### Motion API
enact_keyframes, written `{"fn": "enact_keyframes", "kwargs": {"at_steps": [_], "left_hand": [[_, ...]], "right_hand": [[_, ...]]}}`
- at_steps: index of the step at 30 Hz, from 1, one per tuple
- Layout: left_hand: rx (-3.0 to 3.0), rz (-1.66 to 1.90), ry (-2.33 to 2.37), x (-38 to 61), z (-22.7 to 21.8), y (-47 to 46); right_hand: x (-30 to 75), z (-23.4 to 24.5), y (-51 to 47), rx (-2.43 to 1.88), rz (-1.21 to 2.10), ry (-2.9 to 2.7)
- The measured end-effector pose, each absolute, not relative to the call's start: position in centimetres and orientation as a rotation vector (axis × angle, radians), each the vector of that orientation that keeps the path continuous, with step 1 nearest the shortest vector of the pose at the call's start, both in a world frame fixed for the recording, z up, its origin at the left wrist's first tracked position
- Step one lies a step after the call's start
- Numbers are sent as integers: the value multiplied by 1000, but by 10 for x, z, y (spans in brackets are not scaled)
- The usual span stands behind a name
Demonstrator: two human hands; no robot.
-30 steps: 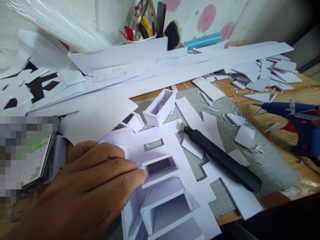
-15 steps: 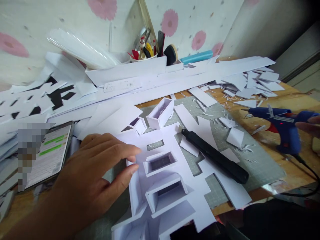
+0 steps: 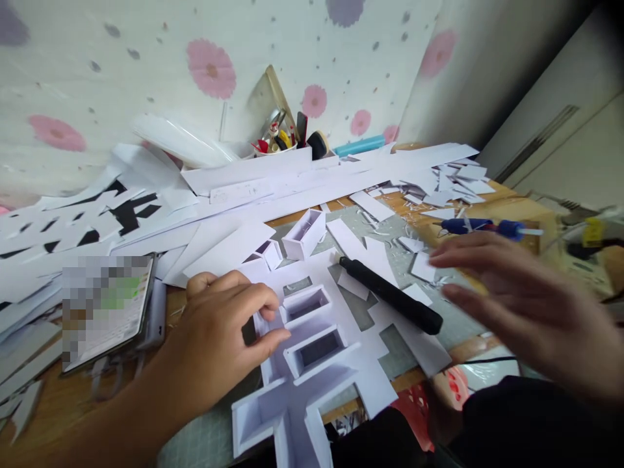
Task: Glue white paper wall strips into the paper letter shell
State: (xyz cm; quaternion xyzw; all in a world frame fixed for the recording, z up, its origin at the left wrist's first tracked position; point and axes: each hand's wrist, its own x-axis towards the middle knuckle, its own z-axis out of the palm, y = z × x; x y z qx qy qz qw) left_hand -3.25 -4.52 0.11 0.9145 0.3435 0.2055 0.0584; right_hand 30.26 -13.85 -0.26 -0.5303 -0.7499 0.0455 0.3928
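Observation:
A white foam-board model [image 3: 366, 377] with raised rectangular frames and cut-out openings lies in front of me. My left hand [image 3: 234, 325] is at its left wall, fingers curved and thumb apart from the index finger; whether it touches the wall I cannot tell. To the right, my right hand [image 3: 521, 305] hovers empty, slightly blurred, thumb and fingers apart. Behind it lies a blue glue gun [image 3: 468, 226], its grip partly hidden by the hand. A long black tool [image 3: 390, 292] with a pale tip rests across the model's right side.
Small white boxes [image 3: 305, 237] stand behind the model on a grey cutting mat [image 3: 404, 231]. White offcuts [image 3: 451, 182] pile up at the back right. At left are a phone [image 3: 112, 312] and cut sheets [image 3: 58, 234]. A cup of tools [image 3: 275, 146] stands by the wall.
My right hand has come away from the glue gun and moved in from the right edge. The view has tilted up. My left hand remains by the model's left wall.

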Motion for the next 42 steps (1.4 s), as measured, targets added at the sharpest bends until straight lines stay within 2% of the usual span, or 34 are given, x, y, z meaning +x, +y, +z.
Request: {"fn": "enact_keyframes", "kwargs": {"at_steps": [7,22,42], "left_hand": [[2810,674,994,-33,-2,-45],[2806,618,1021,-32,-7,-41],[2697,603,1035,-37,1,-35]], "right_hand": [[238,2,-104,-1114,388,-2171],[187,4,-71,-1326,421,-2462],[185,-1,-60,-1183,544,-2424]]}}
